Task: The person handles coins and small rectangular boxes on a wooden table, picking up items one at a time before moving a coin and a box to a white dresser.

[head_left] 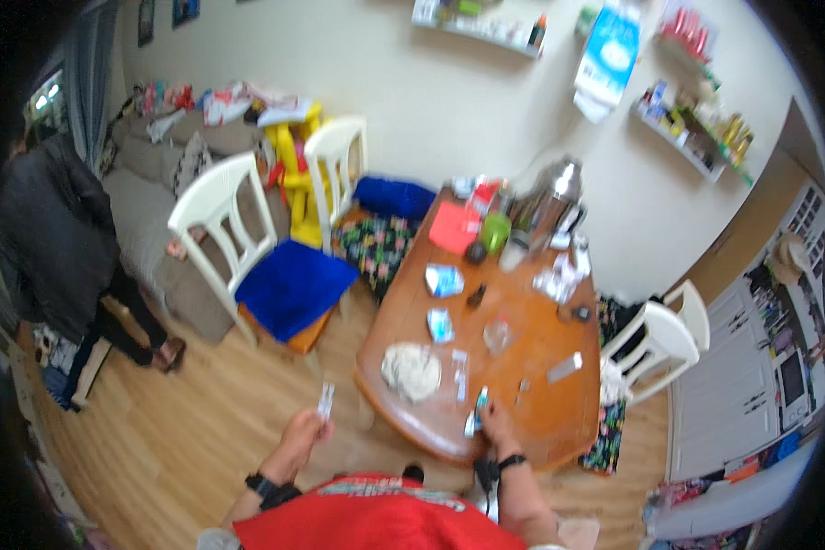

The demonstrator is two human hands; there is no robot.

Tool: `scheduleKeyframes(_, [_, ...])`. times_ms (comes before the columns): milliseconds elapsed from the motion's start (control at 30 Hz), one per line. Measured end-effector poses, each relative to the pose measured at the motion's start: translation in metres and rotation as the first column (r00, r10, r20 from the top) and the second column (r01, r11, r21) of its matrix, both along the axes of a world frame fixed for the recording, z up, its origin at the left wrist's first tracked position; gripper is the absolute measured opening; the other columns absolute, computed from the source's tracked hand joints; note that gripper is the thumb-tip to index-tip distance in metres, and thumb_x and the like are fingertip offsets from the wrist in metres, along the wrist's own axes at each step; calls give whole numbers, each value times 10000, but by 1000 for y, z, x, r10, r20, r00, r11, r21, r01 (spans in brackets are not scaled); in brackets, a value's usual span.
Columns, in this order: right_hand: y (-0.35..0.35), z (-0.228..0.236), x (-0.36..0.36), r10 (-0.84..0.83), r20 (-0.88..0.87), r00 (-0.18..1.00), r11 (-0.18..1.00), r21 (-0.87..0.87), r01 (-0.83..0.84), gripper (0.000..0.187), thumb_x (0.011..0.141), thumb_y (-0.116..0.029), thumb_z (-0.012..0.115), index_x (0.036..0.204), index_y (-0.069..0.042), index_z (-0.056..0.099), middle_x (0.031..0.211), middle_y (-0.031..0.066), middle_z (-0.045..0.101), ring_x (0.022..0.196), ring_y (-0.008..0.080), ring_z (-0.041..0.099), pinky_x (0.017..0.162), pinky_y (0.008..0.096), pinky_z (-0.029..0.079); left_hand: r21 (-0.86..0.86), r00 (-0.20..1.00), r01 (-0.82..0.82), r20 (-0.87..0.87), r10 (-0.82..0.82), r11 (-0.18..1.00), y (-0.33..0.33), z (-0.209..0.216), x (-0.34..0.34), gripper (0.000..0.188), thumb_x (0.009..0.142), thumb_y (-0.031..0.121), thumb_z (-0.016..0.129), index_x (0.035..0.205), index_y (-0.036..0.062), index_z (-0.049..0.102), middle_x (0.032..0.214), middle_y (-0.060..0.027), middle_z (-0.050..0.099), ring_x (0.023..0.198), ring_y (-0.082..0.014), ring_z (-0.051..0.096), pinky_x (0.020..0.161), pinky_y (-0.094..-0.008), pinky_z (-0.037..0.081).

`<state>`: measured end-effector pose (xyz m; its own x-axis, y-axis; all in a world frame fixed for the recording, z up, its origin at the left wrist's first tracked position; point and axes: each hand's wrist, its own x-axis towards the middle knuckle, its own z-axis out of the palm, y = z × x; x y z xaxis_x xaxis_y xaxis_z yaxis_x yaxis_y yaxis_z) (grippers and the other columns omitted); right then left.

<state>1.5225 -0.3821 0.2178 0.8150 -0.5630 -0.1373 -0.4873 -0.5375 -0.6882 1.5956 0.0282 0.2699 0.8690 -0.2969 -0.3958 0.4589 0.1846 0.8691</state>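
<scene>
My left hand [301, 434] is raised over the floor left of the table, its fingers pinching a small white strip [326, 400]. Near the table's front edge, my right hand [497, 422] is closed on a narrow blue and white packet [477, 410]. Just left of that packet lie several small pale strips [460, 374] and a bunched white cloth-like bundle [411, 371]. Two blue and white pouches [440, 325] rest farther back on the table. Beyond my right hand lie a clear plastic item [498, 336] and a whitish rectangular piece [565, 368]. Fine details are blurred.
The brown wooden table [541, 417] carries a silver flask [561, 183], a green cup [495, 233] and red paper [454, 226] at its far end. White chairs [225, 206] stand on both sides. At far left stands a person in dark clothes [55, 229] by a sofa [142, 202].
</scene>
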Motion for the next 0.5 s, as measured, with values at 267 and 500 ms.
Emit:
scheduleKeyframes(267, [-1, -11, 0, -10, -20, 1000, 1000, 29, 10, 251, 835, -278, 582, 874, -31, 566, 768, 106, 609, 710, 201, 572, 669, 343, 463, 29, 1000, 9, -9, -8, 1000, 63, -3, 1, 126, 900, 130, 503, 948, 34, 570, 832, -56, 628, 702, -113, 575, 643, -241, 460])
scheduleKeyframes(500, [-14, -37, -1, -49, 96, 994, 984, 177, 31, 143, 848, -186, 555, 798, -52, 547, 694, 19, 536, 637, 131, 493, 597, 299, 436, -9, 994, -108, 24, 108, 994, 127, -17, -8, 138, 874, 67, 527, 996, 12, 558, 849, -75, 639, 665, -110, 572, 607, -223, 471])
